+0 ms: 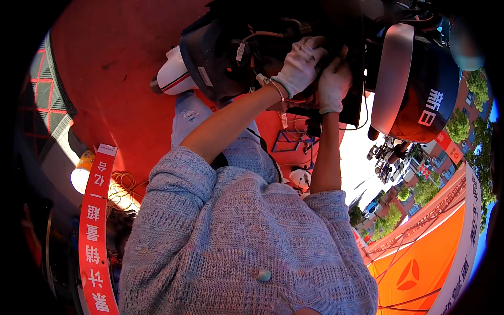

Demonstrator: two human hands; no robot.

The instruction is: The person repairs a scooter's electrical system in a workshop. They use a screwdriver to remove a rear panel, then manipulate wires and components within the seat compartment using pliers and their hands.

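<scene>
My left hand, in a white glove, reaches into the dark, open body of a scooter, its fingers bent over something too dark to make out. My right hand, gloved alike, is just right of it, fingers curled inside the same opening; what they hold is unclear. Loose wiring with a pale connector runs left of my hands. Another small connector hangs below them. A silver-and-black padded box or seat with white lettering stands to the right.
Red mat covers the ground at left, beside gridded tiles. A red printed banner and coiled cable lie lower left. A blue metal frame is beneath the scooter. An orange canopy, parked scooters and trees show at right.
</scene>
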